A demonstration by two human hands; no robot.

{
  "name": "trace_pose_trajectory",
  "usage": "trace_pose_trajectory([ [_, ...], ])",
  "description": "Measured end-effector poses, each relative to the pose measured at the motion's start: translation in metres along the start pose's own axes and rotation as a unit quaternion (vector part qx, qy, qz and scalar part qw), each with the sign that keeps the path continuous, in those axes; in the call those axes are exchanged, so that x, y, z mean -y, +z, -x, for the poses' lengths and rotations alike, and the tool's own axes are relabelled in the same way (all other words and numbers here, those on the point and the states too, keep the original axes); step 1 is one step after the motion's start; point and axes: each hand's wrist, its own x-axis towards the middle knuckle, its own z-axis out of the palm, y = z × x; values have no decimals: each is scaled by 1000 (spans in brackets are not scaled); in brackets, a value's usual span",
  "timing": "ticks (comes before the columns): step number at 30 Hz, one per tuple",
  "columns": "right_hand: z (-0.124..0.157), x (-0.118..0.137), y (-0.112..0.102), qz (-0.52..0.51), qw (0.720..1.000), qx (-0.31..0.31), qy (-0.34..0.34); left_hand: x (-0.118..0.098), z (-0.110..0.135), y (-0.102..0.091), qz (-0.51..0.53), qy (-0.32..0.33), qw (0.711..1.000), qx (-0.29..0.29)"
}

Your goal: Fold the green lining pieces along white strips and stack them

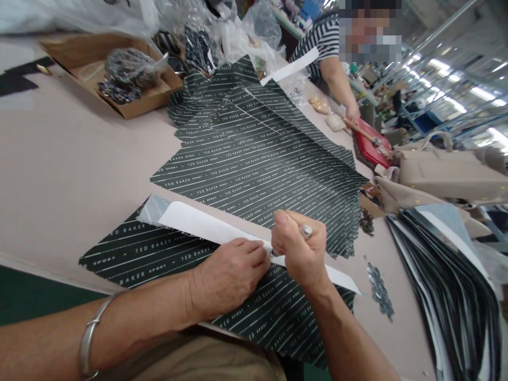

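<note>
A dark panel (137,251) printed with white diagonal stripes and lettering lies in front of me. Along its far edge runs a long white strip (202,225). My left hand (228,275) bends over the strip with its fingers together, pressing and gripping it from the near side. Close beside those fingertips, my right hand (299,246) is a fist around a hand tool whose round metal end (305,231) shows at the top. The tool's lower tip is mostly hidden between the hands, over the strip; its exact kind cannot be made out.
More printed panels (254,164) are spread in a pile beyond the strip. At right lie small metal pieces (379,291) and a stack of dark panels (452,296). A cardboard box (130,108) holds bagged parts. Across the table, a person (331,58) handles a red item (371,143) near beige bags (448,172).
</note>
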Motion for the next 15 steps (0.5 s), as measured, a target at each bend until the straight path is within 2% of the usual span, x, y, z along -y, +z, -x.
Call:
trace_pose_trajectory([
  [2, 2, 3, -10, -106, 994, -37, 1, 0, 0, -1, 3, -3, 1000, -6],
  [5, 11, 4, -12, -226, 968, -96, -49, 0, 0, 1, 5, -10, 1000, -10],
  [8, 21, -6, -7, -232, 966, -100, -59, -1, -1, 1, 11, 0, 1000, -3],
  [10, 24, -18, -13, -116, 989, -84, -42, -1, -1, -1, 9, 10, 1000, -9],
  [11, 23, -24, -21, -11, 997, -72, -34, -1, -1, -3, 4, 10, 1000, -18],
  [12, 22, -30, -34, 104, 992, -62, -31, -2, 0, -4, -3, 9, 999, -32],
  [14, 18, -40, -70, 300, 953, -48, -19, 0, 3, -6, -23, 9, 997, -74],
  [15, 18, -44, -91, 360, 932, -47, -13, 1, 4, -5, -36, 13, 994, -99],
])
